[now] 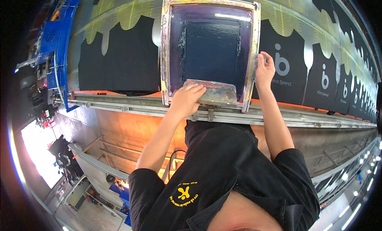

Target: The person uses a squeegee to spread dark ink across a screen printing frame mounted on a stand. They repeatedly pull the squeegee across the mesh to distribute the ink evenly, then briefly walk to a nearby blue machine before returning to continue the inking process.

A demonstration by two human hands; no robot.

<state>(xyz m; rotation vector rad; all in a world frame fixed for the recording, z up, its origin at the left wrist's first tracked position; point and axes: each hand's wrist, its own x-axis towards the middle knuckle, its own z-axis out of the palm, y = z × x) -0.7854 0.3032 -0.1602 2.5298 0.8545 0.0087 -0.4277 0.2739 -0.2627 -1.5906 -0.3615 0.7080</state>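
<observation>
A screen-printing frame (pixel 165 40) with dark ink inside its purple mesh (pixel 209 47) lies across the long printing table. My left hand (pixel 186 98) is closed on a wide, ink-smeared squeegee (pixel 218 94) along the frame's near end, fingers over its top. At the frame's right edge, my right hand (pixel 265 71) has its fingers curled on the side rail.
Black fabric pieces (pixel 119 63) lie left of the frame; printed black pieces (pixel 290 85) run in a row to the right. Metal rails (pixel 147 105) follow the table's front edge. Blue machinery (pixel 55 44) stands at the left. An orange-lit shelf (pixel 123 129) shows below.
</observation>
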